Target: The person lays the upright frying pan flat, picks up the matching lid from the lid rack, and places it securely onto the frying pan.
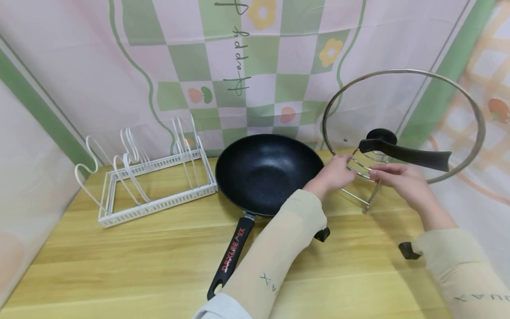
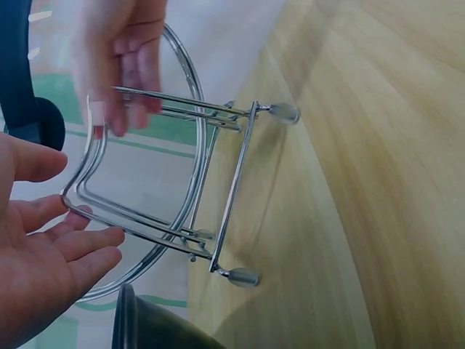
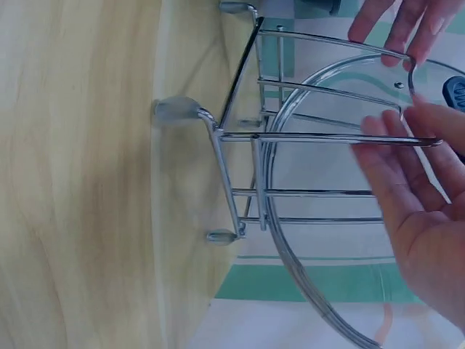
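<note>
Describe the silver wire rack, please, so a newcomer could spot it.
On the wood-grain tabletop, find the black wok, then look to its right. There the left hand and right hand touch a silver wire rack with a glass lid set in it. Its shiny metal sets it apart from the white rack left of the wok.

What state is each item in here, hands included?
Left hand: holding the wire rack by its wires.
Right hand: pinching the wire rack on its other side.
Wire rack: upright, held by both hands.
Glass lid: on edge at the wire rack.
Wok: right side up, uncovered.
White rack: standing upright on the tabletop.
</note>
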{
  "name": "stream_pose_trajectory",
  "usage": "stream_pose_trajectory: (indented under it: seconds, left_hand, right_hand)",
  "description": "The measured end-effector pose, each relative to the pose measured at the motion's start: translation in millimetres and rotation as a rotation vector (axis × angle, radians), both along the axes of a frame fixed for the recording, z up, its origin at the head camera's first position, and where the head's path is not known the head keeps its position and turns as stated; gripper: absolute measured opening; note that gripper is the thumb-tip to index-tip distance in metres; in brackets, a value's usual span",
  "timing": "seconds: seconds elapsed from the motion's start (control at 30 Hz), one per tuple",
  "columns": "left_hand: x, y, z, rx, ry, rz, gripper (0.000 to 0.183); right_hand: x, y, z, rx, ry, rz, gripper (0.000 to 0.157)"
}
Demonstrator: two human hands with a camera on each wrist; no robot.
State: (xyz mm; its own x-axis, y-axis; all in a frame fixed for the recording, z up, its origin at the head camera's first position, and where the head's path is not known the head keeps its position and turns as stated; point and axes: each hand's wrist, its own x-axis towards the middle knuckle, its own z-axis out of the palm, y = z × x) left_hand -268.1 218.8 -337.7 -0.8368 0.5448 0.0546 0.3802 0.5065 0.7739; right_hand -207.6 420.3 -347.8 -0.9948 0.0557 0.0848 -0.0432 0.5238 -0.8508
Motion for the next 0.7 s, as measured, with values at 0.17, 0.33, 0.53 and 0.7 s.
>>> stream_pose_trajectory:
  seconds: [0.17, 0.33, 0.53, 0.7]
  left_hand:
    - [-0.1, 1.8, -1.9, 0.003, 0.025, 0.023, 0.055]
    - [-0.1, 1.0, -1.7, 0.007, 0.024, 0.033, 0.055]
    - [-2.5, -1.1, -2.1, -0.004, 0.050, 0.003, 0.050]
    - [-3.7, -2.7, -2.7, 0.004, 0.050, -0.020, 0.049]
  right_hand:
    - [-0.5, -3.7, 2.0, -0.140, 0.068, 0.023, 0.031]
    - [-4.3, -6.0, 3.1, -0.042, 0.073, 0.044, 0.019]
    - [-3.8, -6.9, 7.7, 0.030, -0.007, 0.040, 0.035]
    - [-0.5, -9.6, 12.0, 0.246, -0.009, 0.023, 0.040]
